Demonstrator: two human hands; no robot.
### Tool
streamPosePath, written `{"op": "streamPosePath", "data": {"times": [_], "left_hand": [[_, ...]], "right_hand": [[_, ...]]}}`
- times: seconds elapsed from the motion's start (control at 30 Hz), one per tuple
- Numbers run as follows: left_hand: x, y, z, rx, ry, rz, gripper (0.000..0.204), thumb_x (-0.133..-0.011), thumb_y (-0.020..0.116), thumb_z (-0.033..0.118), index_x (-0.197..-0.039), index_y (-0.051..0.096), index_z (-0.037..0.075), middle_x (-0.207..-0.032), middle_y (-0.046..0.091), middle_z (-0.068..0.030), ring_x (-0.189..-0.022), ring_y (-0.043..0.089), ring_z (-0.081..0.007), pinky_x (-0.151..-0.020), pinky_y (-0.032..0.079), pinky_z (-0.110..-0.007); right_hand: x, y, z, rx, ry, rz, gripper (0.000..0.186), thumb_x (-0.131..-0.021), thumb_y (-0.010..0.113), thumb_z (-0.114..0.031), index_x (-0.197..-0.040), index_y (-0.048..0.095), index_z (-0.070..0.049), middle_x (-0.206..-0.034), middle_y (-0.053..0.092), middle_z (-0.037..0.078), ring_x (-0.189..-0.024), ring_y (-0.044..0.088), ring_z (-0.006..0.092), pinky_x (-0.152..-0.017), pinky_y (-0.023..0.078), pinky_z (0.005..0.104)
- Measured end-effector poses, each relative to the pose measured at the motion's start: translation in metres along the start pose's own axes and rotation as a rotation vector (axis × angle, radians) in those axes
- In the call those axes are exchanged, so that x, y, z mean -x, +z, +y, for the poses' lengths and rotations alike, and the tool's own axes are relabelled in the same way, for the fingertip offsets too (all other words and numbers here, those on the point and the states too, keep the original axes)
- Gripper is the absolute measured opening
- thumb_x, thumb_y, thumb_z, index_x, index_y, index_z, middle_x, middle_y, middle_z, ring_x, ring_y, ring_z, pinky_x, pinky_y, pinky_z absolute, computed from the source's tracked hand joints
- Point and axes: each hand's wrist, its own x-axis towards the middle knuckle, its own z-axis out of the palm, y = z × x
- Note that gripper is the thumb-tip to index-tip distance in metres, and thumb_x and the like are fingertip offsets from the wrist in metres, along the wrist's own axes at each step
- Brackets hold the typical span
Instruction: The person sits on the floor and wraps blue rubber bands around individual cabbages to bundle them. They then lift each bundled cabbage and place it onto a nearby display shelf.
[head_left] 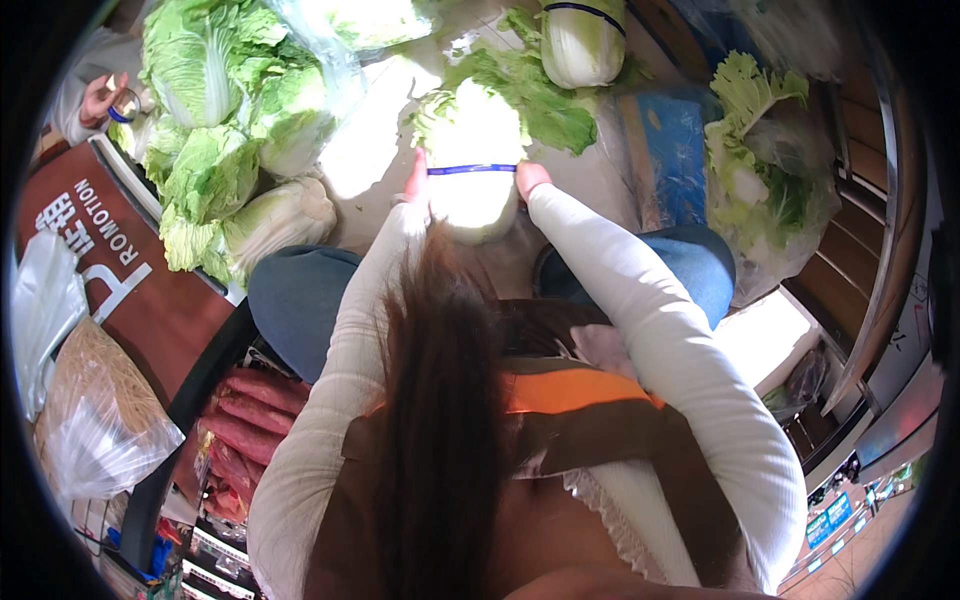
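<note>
A napa cabbage (474, 205), washed out by bright sunlight, is in front of me with its leafy end pointing away. Around its middle runs a dark blue band (470, 169). My left hand (417, 180) is closed against the cabbage's left side, and my right hand (533, 178) grips the opposite side near the band's end. Most of my fingers are hidden behind the cabbage. Loose green outer leaves (560, 118) lie just beyond it. Farther back is another napa cabbage (583, 50) with a dark band around it.
Several napa cabbages (205, 165) are heaped at the left. Another person's hand (103, 100) holds a blue ring there. A blue packet (668, 165) and a clear bag of leaves (765, 195) are on the right, beside slatted shelving (858, 240). Sweet potatoes (250, 412) are at lower left.
</note>
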Motion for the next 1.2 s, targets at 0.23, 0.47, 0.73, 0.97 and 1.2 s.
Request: {"op": "streamPosePath", "data": {"times": [0.23, 0.47, 0.73, 0.97, 1.2], "left_hand": [[-0.014, 0.041, -0.025, -0.097, -0.121, -0.157, 0.072, -0.1, 0.032, 0.061, -0.139, 0.048, 0.002, -0.131, 0.06, -0.0189, -0.122, 0.057, -0.0306, -0.104, 0.044, -0.04], [-0.035, 0.049, -0.045, -0.331, -0.137, -0.174, 0.075, -0.099, 0.034, 0.062, -0.135, 0.051, -0.001, -0.129, 0.061, -0.0207, -0.121, 0.058, -0.0314, -0.103, 0.045, -0.04], [-0.057, 0.019, -0.026, -1.264, -0.269, 0.268, 0.078, -0.097, 0.036, 0.064, -0.131, 0.055, -0.004, -0.125, 0.063, -0.0228, -0.119, 0.059, -0.0324, -0.102, 0.045, -0.04], [-0.031, 0.031, 0.014, -1.19, 0.423, 0.725, 0.04, -0.092, 0.054, 0.037, -0.108, 0.067, 0.002, -0.102, 0.068, -0.0218, -0.098, 0.065, -0.0391, -0.085, 0.05, -0.043], [-0.007, 0.048, -0.032, -1.318, 0.562, 0.39, 0.048, -0.092, 0.057, 0.041, -0.121, 0.062, 0.003, -0.11, 0.067, -0.0215, -0.107, 0.063, -0.0369, -0.094, 0.048, -0.041]], "right_hand": [[0.053, -0.044, 0.052, -0.038, 0.287, 0.152, 0.04, -0.095, 0.035, -0.02, -0.098, 0.068, 0.002, -0.103, 0.067, 0.028, -0.101, 0.064, 0.0449, -0.092, 0.05, 0.0496], [0.038, -0.019, 0.069, -0.38, 0.6, 0.097, 0.029, -0.091, 0.046, -0.012, -0.085, 0.071, 0.001, -0.082, 0.07, 0.02, -0.081, 0.07, 0.036, -0.072, 0.057, 0.0443], [0.043, -0.007, 0.037, -0.276, 0.44, -0.03, 0.048, -0.09, 0.039, -0.033, -0.099, 0.072, 0.001, -0.109, 0.065, 0.026, -0.112, 0.06, 0.0411, -0.096, 0.046, 0.0445], [0.054, -0.028, 0.016, -0.38, 0.554, -0.088, 0.049, -0.092, 0.039, -0.034, -0.107, 0.07, 0.002, -0.118, 0.063, 0.026, -0.117, 0.057, 0.0406, -0.1, 0.044, 0.0445], [0.064, -0.033, -0.001, -0.276, 0.407, -0.023, 0.046, -0.089, 0.037, -0.026, -0.077, 0.069, 0.006, -0.07, 0.068, 0.021, -0.072, 0.069, 0.0347, -0.079, 0.052, 0.0424]]}}
